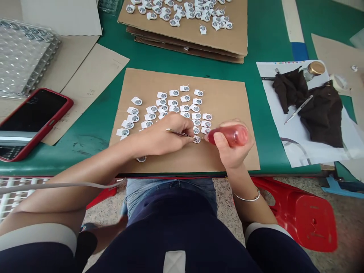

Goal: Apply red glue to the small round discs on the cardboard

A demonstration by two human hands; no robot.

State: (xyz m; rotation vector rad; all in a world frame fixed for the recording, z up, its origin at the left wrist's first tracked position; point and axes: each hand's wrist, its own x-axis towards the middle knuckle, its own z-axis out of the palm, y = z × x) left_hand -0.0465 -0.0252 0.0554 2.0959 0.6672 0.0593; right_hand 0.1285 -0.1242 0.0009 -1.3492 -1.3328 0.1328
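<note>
My left hand [170, 133] is closed round thin metal tweezers [178, 132], their tip by a small white piece with a round silver face [196, 139]. My right hand [233, 148] grips a red bottle [231, 135], its narrow tip pointing left at the same piece. Under both hands lies a cardboard sheet [227, 94] bearing rows of several such white pieces [184, 88]. My left hand and forearm hide some of them.
Stacked cardboard [182, 36] with more white pieces stands at the back. A red-cased phone [31, 121] and bubble wrap [25, 57] lie left. Dark cloths [324, 113], spare tweezers [298, 110] and a gold-lidded jar [315, 69] rest on white paper [295, 153] at right.
</note>
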